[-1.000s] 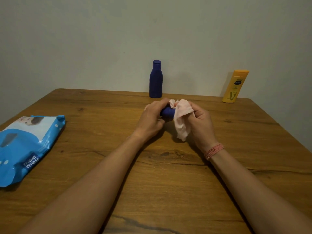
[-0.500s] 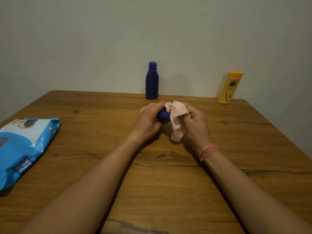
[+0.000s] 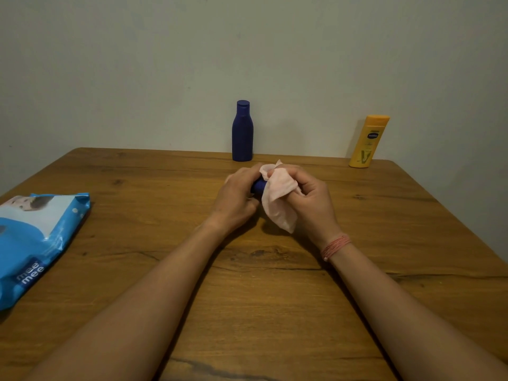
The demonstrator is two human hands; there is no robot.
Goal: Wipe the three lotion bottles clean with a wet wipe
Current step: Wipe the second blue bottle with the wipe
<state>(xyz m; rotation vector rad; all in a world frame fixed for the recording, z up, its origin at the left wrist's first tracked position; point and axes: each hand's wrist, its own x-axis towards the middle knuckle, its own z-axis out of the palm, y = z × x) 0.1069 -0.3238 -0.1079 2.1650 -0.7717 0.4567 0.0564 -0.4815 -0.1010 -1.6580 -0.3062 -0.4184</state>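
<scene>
Head view: left hand [image 3: 236, 196] grips small bottle [image 3: 259, 185]; right hand [image 3: 308, 199] pinches wipe [image 3: 277, 200] round it; wet plastic could slip and roll across table [image 3: 275, 298] mid-rub.

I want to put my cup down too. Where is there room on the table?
Bare table on the right, in front of the yellow bottle. Also between the wipes pack and the left hand. The middle is crowded: both hands and the wipe.
</scene>
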